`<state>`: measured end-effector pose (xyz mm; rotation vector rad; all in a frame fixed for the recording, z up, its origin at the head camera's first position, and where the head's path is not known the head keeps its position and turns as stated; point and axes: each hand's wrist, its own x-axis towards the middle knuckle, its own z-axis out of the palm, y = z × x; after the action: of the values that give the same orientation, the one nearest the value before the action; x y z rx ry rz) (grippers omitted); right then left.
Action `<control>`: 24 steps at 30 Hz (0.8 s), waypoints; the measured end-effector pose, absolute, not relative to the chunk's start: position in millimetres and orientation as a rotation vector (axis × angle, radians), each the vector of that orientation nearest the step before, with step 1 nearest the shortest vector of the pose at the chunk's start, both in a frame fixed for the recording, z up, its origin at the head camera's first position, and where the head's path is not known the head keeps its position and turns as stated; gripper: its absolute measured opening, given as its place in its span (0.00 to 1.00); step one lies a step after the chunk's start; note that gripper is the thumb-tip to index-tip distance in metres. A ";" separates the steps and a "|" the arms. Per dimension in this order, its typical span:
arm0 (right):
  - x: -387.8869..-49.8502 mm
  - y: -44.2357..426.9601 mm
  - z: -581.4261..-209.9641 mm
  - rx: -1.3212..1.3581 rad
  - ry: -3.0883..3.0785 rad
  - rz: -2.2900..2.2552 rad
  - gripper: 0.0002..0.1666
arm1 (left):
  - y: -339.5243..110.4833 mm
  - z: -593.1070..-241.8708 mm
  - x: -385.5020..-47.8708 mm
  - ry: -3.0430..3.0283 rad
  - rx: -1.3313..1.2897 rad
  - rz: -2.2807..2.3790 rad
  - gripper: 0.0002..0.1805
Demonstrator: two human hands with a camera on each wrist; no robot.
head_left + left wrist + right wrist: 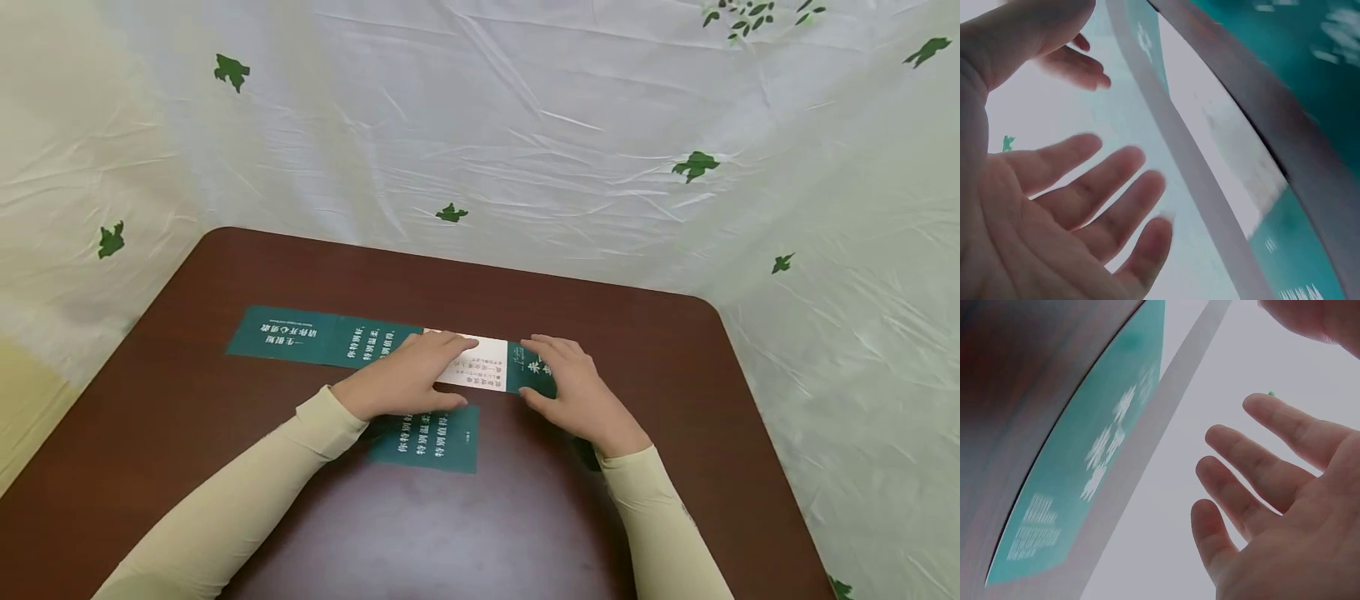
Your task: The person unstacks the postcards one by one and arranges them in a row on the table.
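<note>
My left hand (412,375) hovers with extended fingers over a row of printed cards on the table. Beneath its fingertips is a white card (486,365) with faint text, partly covered by the hand. Above the green card (528,375) at the row's right end, my right hand (581,396) has its fingers spread apart. Both wrist views show a gap between the fingers and the cards. Two more green cards, a middle one (352,340) and a leftmost one (281,337), continue the row leftward. Closer to me lies another green card (453,450), partly hidden by the left hand.
A dark green piece (587,455) shows beside the right wrist, mostly hidden by it. The brown table (420,533) has rounded far corners. White sheeting (525,150) with green leaf shapes hangs behind and at both sides.
</note>
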<state>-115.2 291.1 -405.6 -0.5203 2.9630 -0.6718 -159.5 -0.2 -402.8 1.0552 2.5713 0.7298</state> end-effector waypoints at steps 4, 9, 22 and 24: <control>-101.9 268.1 -403.8 -0.597 2.980 -0.621 0.43 | -25.5 -405.5 -147.3 2.576 1.036 0.655 0.46; -81.9 231.3 -403.5 -0.723 2.975 -0.520 0.42 | -49.7 -403.0 -129.5 2.587 1.057 0.577 0.45; -59.8 194.3 -431.9 -0.845 2.941 -0.419 0.51 | -66.7 -411.2 -113.4 2.614 1.094 0.453 0.48; -59.9 190.3 -433.8 -0.846 2.938 -0.420 0.52 | -70.3 -413.4 -113.4 2.625 1.094 0.435 0.48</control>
<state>-59.9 190.3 -433.8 -0.8455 2.9377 -0.4197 -113.4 -70.3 -413.4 1.0945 2.6252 0.4349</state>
